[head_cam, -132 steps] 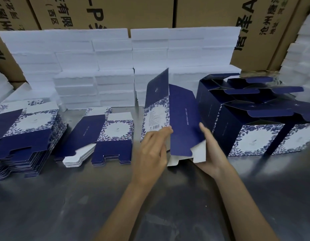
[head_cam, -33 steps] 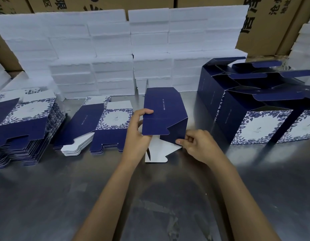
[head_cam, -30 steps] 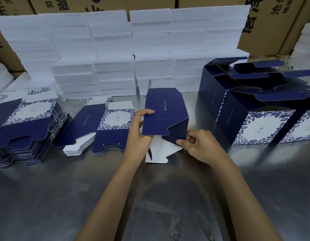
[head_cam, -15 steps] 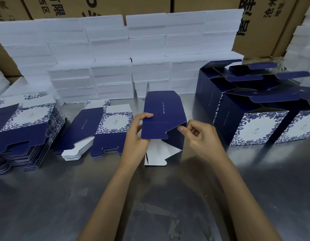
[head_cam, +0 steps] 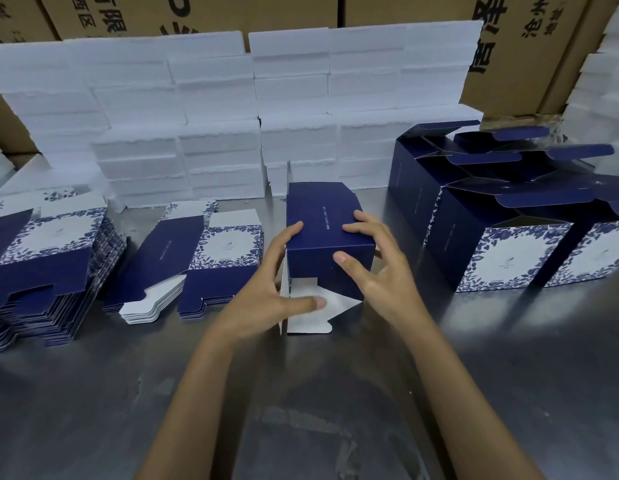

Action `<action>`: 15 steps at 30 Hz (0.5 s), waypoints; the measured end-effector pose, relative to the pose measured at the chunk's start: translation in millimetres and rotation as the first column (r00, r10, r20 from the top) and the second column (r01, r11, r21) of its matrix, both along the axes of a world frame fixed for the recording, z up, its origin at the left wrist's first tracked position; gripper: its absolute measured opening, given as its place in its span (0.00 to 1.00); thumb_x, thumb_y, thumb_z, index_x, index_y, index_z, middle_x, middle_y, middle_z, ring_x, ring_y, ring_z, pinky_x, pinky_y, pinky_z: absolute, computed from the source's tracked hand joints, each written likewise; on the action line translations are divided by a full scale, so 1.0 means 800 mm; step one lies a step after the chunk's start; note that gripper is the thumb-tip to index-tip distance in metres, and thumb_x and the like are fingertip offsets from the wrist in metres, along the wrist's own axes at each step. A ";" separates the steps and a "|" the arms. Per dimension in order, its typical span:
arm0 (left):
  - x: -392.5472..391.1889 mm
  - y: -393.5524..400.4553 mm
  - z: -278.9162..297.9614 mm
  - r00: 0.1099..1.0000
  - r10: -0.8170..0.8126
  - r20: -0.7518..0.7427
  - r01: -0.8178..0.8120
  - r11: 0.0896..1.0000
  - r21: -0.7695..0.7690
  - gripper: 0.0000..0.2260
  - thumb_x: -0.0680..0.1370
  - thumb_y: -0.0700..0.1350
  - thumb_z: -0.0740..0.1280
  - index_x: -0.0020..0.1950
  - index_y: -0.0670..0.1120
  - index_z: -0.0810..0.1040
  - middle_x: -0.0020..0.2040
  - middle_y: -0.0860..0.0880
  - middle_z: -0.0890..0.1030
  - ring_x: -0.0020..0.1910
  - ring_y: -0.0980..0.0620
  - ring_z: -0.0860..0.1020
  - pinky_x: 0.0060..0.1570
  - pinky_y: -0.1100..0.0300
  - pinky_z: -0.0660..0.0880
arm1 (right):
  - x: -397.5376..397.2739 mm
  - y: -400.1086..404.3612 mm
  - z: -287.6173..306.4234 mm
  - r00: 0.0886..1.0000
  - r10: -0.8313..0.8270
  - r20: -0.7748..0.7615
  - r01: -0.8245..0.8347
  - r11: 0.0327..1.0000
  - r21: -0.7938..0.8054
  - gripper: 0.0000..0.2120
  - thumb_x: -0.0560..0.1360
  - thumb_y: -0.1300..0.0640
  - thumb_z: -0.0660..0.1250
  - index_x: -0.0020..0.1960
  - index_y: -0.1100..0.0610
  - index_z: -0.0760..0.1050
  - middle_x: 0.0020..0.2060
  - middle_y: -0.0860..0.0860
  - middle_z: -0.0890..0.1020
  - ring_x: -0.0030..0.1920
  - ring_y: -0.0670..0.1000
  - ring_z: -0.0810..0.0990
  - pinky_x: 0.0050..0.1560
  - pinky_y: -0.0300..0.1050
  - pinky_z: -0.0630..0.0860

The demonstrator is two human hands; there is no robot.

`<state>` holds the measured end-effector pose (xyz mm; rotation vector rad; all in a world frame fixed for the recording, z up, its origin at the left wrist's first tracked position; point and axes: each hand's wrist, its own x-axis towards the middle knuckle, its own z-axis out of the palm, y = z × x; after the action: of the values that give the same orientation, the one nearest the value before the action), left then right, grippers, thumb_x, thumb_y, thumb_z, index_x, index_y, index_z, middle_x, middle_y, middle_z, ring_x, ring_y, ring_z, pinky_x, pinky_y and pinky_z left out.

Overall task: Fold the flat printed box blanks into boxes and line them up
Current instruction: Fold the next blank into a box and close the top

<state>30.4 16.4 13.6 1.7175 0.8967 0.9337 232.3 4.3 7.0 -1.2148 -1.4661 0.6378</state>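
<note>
The half-formed navy cardboard box (head_cam: 327, 237) lies on its side on the steel table (head_cam: 301, 410), between the stacks of flat printed blanks (head_cam: 204, 261) and the row of finished navy boxes (head_cam: 502, 216). Its white end flaps (head_cam: 310, 306) are not yet tucked. The left hand (head_cam: 266, 292) holds its left edge, thumb pressing a white flap; the right hand (head_cam: 381, 268) spreads over the top, thumb on the folded-down navy panel. The lock tab seems unseated, so uneven pressure could crease it, or let the flaps spring open.
</note>
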 end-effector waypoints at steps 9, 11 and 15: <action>0.039 -0.002 -0.009 0.909 0.306 0.284 -0.353 0.926 0.135 0.09 0.78 0.36 0.70 0.56 0.46 0.83 0.72 0.52 0.72 0.72 0.61 0.70 0.66 0.62 0.72 | -0.028 -0.006 0.000 0.980 0.015 -0.198 -0.006 0.999 0.046 0.12 0.75 0.64 0.75 0.52 0.49 0.83 0.73 0.46 0.69 0.76 0.49 0.66 0.74 0.58 0.67; 0.045 -0.002 -0.011 0.887 0.344 0.308 -0.399 0.907 0.136 0.08 0.78 0.35 0.70 0.53 0.45 0.84 0.71 0.52 0.74 0.70 0.61 0.72 0.66 0.62 0.73 | -0.037 -0.005 0.001 0.972 -0.044 -0.231 0.059 0.997 0.057 0.11 0.75 0.65 0.74 0.49 0.49 0.83 0.71 0.47 0.71 0.74 0.50 0.68 0.73 0.58 0.68; 0.046 0.000 -0.011 0.880 0.363 0.306 -0.414 0.902 0.122 0.08 0.77 0.36 0.71 0.53 0.46 0.84 0.71 0.50 0.75 0.71 0.63 0.71 0.65 0.66 0.71 | -0.035 -0.003 0.003 0.968 -0.049 -0.246 0.058 0.998 0.029 0.10 0.75 0.65 0.74 0.48 0.50 0.84 0.71 0.45 0.72 0.74 0.50 0.68 0.73 0.57 0.68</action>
<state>67.4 16.2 4.9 1.5277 1.0117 1.5304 204.0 1.9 9.6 -1.1019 -1.2293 0.6958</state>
